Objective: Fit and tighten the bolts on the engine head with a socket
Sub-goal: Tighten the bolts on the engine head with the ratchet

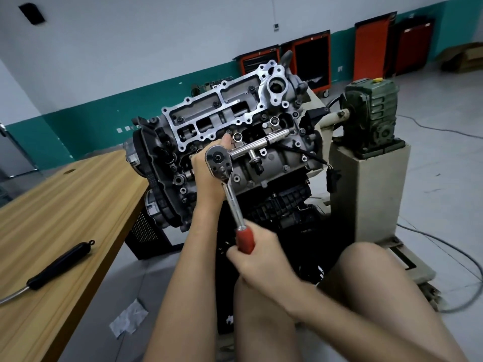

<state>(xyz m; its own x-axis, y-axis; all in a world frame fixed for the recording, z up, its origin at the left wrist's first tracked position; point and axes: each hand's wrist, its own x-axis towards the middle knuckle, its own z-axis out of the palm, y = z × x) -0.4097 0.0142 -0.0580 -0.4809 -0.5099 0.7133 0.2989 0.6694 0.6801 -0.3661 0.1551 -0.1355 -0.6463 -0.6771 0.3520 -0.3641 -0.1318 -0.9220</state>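
The right grip (257,259) was closed around the red handle of the ratchet wrench (232,199), with the fingers curled under it and the thumb on top. The steel shaft of the wrench went up and to the left from this grip, and its round head was lying over the front side of the engine. The left grip (207,169) was just behind and under this head, touching it, with the thumb pointing up toward the cylinder head (217,111). Its fingers were hidden by the wrench, so I cannot tell if they were curled or what they pinched.

The cylinder head was on top of the engine, which was mounted on a beige stand (376,194) and tilted toward the camera. Several dark bolts (286,168) were already sitting in the engine casting near the wrench head. A silver fuel rail (261,143) ran to the right of the wrench head. To the left there was a wooden tabletop (65,205), and on it lay a tool with a black handle (60,265). A green gearbox (371,111) stood on the stand at the right.
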